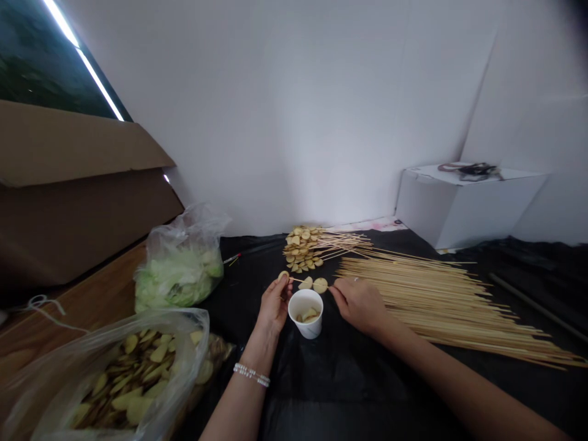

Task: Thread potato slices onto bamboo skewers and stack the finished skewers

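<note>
We see two hands over a bench [321, 380] with a black cover. The left hand [274, 303] has its grip pressed together on one potato slice [283, 276], which it pinches between thumb and fingertips. The right hand [358, 303] pinches one thin skewer [296, 280] at its rear part, so this grip is also closed. The skewer lies across between the two hands, just behind one white cup [307, 327]. On it sit two threaded slices [320, 285], side by side. The held slice is at the skewer's left end, and we cannot tell if it is already pierced. The cup contains a few slices, too hidden to count.

Behind the hands lies one heap of finished skewers [303, 248], and to the right one broad pile of bare sticks [450, 300]; both are too many to count. At the left there are two plastic bags: one bag of green leaves [179, 275] and one bag of slices [128, 373]. One bracelet [251, 374] is on the left wrist.
</note>
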`<state>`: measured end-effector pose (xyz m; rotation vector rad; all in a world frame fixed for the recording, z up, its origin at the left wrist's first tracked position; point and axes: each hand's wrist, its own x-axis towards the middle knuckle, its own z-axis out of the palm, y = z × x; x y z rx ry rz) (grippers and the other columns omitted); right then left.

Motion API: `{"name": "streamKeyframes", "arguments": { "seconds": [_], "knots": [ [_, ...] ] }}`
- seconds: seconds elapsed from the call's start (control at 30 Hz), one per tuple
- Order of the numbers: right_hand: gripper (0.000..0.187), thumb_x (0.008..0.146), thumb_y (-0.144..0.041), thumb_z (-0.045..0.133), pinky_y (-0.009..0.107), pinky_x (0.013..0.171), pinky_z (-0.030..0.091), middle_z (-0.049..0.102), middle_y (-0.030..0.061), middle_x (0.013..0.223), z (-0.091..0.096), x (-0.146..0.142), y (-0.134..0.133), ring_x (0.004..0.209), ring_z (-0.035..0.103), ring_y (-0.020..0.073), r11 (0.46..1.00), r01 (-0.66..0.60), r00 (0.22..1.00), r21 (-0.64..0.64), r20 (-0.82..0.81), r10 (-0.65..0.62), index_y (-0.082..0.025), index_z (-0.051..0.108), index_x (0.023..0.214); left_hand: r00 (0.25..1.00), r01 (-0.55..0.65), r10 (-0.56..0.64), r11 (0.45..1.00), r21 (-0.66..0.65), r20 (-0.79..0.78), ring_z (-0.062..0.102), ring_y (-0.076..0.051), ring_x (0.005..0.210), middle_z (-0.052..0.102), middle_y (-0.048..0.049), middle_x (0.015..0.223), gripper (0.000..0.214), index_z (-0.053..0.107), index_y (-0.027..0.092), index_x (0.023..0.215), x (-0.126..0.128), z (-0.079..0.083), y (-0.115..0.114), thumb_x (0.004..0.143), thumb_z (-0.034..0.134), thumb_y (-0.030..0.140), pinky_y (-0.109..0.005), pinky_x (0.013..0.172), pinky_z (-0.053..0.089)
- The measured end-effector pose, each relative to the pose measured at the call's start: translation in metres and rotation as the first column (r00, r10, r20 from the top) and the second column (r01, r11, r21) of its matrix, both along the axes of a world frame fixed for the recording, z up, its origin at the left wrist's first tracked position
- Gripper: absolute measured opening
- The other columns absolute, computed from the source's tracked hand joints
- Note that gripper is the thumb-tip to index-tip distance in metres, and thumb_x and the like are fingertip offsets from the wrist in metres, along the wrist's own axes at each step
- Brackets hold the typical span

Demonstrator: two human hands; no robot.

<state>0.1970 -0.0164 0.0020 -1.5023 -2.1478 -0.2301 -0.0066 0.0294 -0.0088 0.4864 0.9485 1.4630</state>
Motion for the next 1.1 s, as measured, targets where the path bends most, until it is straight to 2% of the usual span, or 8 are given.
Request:
{"name": "streamKeyframes", "arguments": {
  "seconds": [0.47, 0.63, 0.87, 1.1],
  "knots": [
    [0.025, 0.094, -0.024, 0.039, 0.025, 0.067, 0.030, 0.064, 0.0042, 0.079, -0.0020, 0.0005, 0.0023, 0.078, 0.053, 0.0151, 0.997, -0.072, 0.997, -0.039, -0.021, 0.071, -0.018, 0.059, 0.080, 1.000, 0.009, -0.009, 1.000, 0.003, 0.004, 0.054, -0.003, 0.048, 0.067, -0.0033, 0.067, 0.003, 0.067, 0.010, 0.074, -0.0045, 0.0019, -0.0001, 0.073, 0.069, 0.011, -0.011, 0.044, 0.044],
    [0.023, 0.092, -0.019, 0.039, 0.025, 0.068, 0.029, 0.063, 0.0037, 0.080, -0.0045, 0.0026, 0.0045, 0.079, 0.052, 0.0150, 0.994, -0.112, 0.993, 0.004, -0.023, 0.112, -0.018, 0.058, 0.080, 1.000, 0.016, -0.016, 1.000, 0.006, -0.002, 0.054, -0.003, 0.048, 0.067, -0.0027, 0.066, 0.010, 0.067, 0.009, 0.072, -0.0031, 0.0034, -0.0015, 0.067, 0.075, 0.012, -0.010, 0.044, 0.043],
    [0.022, 0.093, -0.019, 0.039, 0.027, 0.062, 0.026, 0.063, 0.0034, 0.078, -0.0056, 0.0007, 0.0024, 0.073, 0.052, 0.0158, 0.996, -0.093, 0.994, 0.000, 0.050, 0.093, -0.018, 0.059, 0.084, 1.000, 0.004, -0.004, 1.000, 0.010, 0.006, 0.053, -0.002, 0.048, 0.067, -0.0031, 0.066, 0.005, 0.067, 0.008, 0.071, -0.0023, 0.0047, -0.0020, 0.070, 0.072, 0.010, -0.010, 0.045, 0.044],
    [0.022, 0.092, -0.018, 0.040, 0.028, 0.063, 0.027, 0.063, 0.0036, 0.078, -0.0033, -0.0007, 0.0017, 0.076, 0.053, 0.0161, 0.996, -0.090, 0.995, 0.013, 0.038, 0.090, -0.019, 0.059, 0.081, 1.000, 0.011, -0.011, 1.000, 0.001, -0.016, 0.052, -0.002, 0.046, 0.067, -0.0026, 0.066, 0.012, 0.067, 0.010, 0.070, -0.0010, 0.0044, -0.0031, 0.065, 0.077, 0.013, -0.011, 0.043, 0.042]
  ]
}}
